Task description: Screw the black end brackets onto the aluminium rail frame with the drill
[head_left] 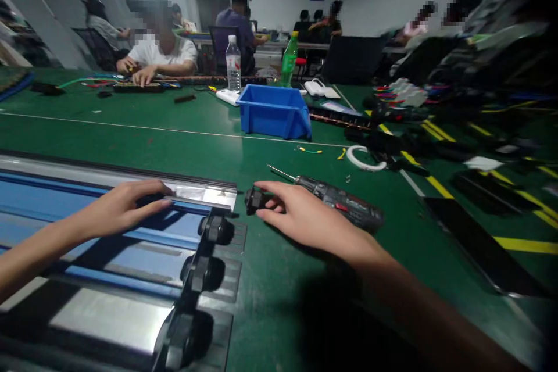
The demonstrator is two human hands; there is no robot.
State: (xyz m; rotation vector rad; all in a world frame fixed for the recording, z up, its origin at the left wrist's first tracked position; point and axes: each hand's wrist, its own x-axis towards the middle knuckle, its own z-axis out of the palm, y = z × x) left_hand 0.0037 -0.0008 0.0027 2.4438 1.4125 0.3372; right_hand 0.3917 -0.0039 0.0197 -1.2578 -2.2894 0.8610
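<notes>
Several long metal profiles lie side by side at left. Black end caps with nut-like cable glands [200, 273] sit on the right ends of the nearer ones. My left hand [124, 206] grips the farthest aluminium profile [218, 196] near its uncapped right end, fingers over its top and thumb on the near side. Just right of that end, apart from it, my right hand [300, 212] pinches a black end cap with a cable gland [251, 200] between thumb and fingers. Behind my right hand lies a black power screwdriver [349, 203], its long bit pointing left.
A blue plastic bin [274, 113] stands beyond my hands, with a water bottle [233, 64] and a green bottle [289, 61] behind it. A white ring [365, 158], short wires [309, 151] and a dark flat panel [475, 244] lie right. Across the table a person [159, 55] handles parts.
</notes>
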